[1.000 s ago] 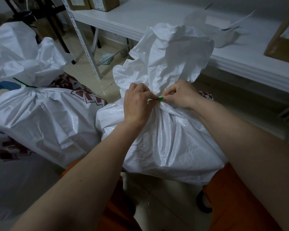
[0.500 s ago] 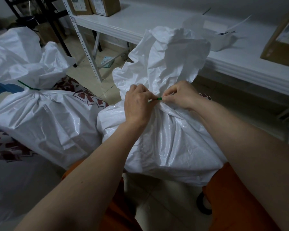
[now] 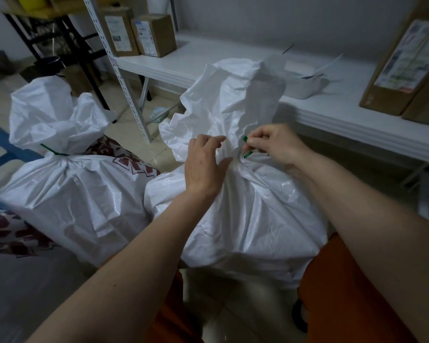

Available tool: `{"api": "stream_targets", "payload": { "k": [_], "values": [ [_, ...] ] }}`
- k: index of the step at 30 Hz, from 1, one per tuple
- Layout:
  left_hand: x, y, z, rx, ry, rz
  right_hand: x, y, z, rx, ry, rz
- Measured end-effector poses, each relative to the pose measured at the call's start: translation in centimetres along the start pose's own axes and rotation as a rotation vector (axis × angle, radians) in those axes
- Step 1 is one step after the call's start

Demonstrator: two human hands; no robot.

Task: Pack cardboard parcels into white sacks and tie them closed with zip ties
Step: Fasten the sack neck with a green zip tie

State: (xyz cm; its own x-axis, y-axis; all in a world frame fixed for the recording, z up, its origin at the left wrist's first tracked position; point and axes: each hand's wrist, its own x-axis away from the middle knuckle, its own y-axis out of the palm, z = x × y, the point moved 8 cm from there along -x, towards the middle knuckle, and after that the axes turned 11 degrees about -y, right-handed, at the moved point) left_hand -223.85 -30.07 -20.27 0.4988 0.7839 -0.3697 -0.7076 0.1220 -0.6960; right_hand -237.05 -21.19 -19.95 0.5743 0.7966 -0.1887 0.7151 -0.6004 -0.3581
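We start at the right hand (image 3: 278, 146), its fingertips pinched on a thin green zip tie (image 3: 245, 147) looped at the gathered neck of the white sack (image 3: 245, 209) in front of us. Two short green ends show, one above the fingers and one below. The left hand (image 3: 204, 167) lies flat against the same neck, fingers straight and spread, gripping nothing. The sack is woven plastic, glossy and creased, bulging below the tie and flaring into a crumpled ruff above it.

To our left we see a second white sack (image 3: 70, 194) of the same crinkled weave, its neck cinched with another green tie (image 3: 52, 151). It lies against patterned dark red and white fabric (image 3: 8, 233).

Beyond the sacks runs a white surface (image 3: 332, 115) with a ribbed edge. On it stand brown cardboard parcels (image 3: 139, 33) at the far left, each with a printed label too small to read, and a large cardboard box (image 3: 404, 68) at the right with a pale label we cannot read either. Between them sits a white tub (image 3: 305, 82) with loose ties sticking out.

Orange fabric (image 3: 344, 293) fills the bottom of our view.
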Motion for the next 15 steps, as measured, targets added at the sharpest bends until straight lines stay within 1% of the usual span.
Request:
{"api": "stream_targets", "payload": {
  "k": [3,6,8,10,12,14,15],
  "values": [
    [0.0,-0.6,2.8,0.133,0.038,0.017,0.6,-2.4,-2.4,-0.113,-0.058,0.121],
    [-0.1,-0.5,6.2,0.204,0.051,-0.066,1.1,-4.5,-5.2,-0.113,-0.139,0.175],
    [-0.1,-0.4,7.8,0.257,0.003,-0.128,1.5,-5.4,-6.9,-0.094,-0.19,0.181],
    [0.1,-0.6,8.8,0.41,-0.09,-0.179,1.9,-6.1,-8.3,-0.103,-0.216,0.201],
    [0.4,-1.1,9.5,0.539,-0.154,-0.165,2.4,-6.8,-9.3,-0.077,-0.226,0.233],
    [0.9,-1.5,10.2,0.605,-0.167,-0.154,3.0,-7.5,-9.9,-0.046,-0.217,0.252],
    [1.1,-1.3,10.5,0.636,-0.173,-0.174,3.3,-7.8,-10.0,-0.041,-0.208,0.264]
  ]
}}
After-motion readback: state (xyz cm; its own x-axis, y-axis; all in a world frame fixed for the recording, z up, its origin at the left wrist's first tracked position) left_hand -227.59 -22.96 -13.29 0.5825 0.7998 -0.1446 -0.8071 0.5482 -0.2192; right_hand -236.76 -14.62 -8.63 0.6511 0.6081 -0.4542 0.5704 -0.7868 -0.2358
